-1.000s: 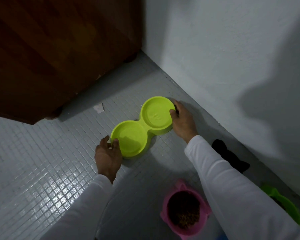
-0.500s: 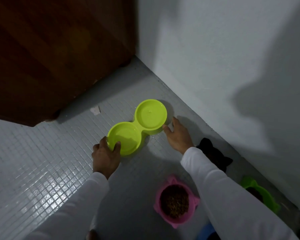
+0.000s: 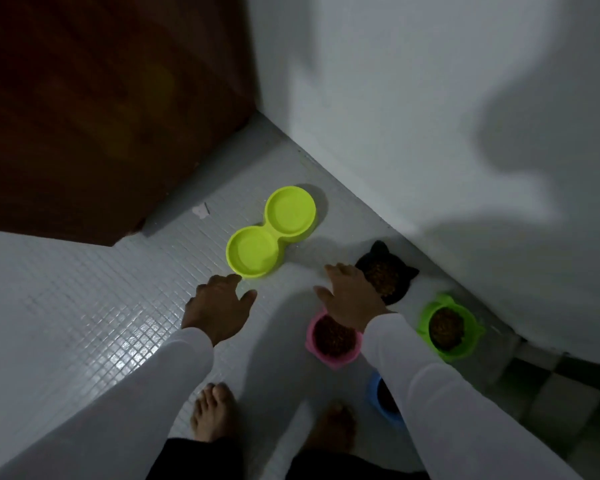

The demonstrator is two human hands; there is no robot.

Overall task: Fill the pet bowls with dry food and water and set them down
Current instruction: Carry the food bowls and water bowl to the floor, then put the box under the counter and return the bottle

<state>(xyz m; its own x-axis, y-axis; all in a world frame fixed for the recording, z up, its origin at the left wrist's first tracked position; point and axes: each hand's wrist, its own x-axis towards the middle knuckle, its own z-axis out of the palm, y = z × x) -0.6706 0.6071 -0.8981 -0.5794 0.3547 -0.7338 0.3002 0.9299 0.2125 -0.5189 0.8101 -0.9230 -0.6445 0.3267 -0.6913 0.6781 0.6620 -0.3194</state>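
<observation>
A lime-green double bowl sits on the tiled floor near the wall corner, and I cannot tell what its two wells hold. My left hand hovers just short of its near rim, fingers spread and holding nothing. My right hand is open too, above the gap between a pink bowl and a black cat-eared bowl, both holding brown dry food. A green bowl of dry food stands to the right. A blue bowl is mostly hidden behind my right sleeve.
A dark wooden door fills the upper left. The white wall runs diagonally behind the bowls. My bare feet stand on the grey mosaic floor. A small pale scrap lies near the door.
Both hands let go of the green double bowl and drew back toward me; it now rests on the floor. The view rose and pulled back, bringing more bowls and my feet into sight.
</observation>
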